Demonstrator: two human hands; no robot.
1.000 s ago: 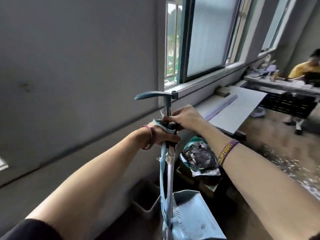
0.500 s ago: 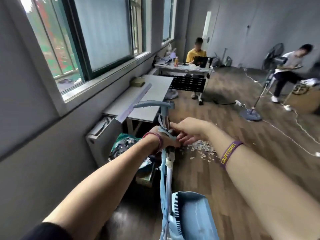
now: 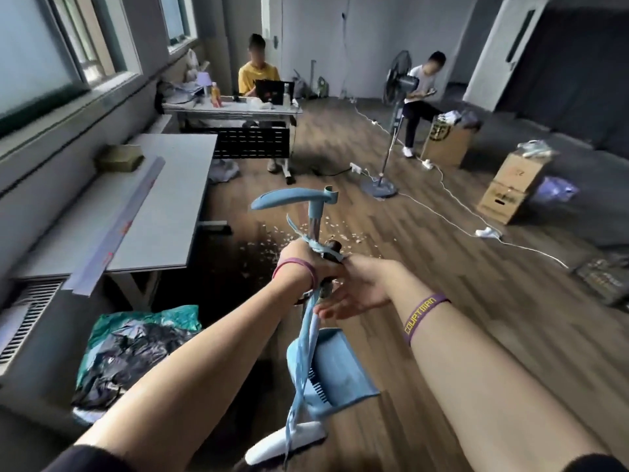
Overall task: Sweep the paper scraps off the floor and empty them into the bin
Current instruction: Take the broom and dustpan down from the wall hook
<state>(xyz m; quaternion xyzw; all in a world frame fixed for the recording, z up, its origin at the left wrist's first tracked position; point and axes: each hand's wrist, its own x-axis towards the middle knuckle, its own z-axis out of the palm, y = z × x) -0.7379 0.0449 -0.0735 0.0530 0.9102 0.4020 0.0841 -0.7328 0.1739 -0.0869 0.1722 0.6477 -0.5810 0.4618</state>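
Left hand (image 3: 299, 258) grips the one dustpan (image 3: 335, 376) handle; right hand (image 3: 357, 287) open beside it (fingers spread), scraps (image 3: 272, 247) beyond.

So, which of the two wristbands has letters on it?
The purple wristband on the right forearm: it carries yellow letters. The pink band on the left wrist, beside the dustpan handle, is plain.

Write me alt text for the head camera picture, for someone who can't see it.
Seen from above, a left hand grips the upright handles of a blue dustpan and broom set, while the right hand rests open against them. Paper scraps lie scattered on the wooden floor just ahead, beside a grey table. Two people sit farther back in the room.
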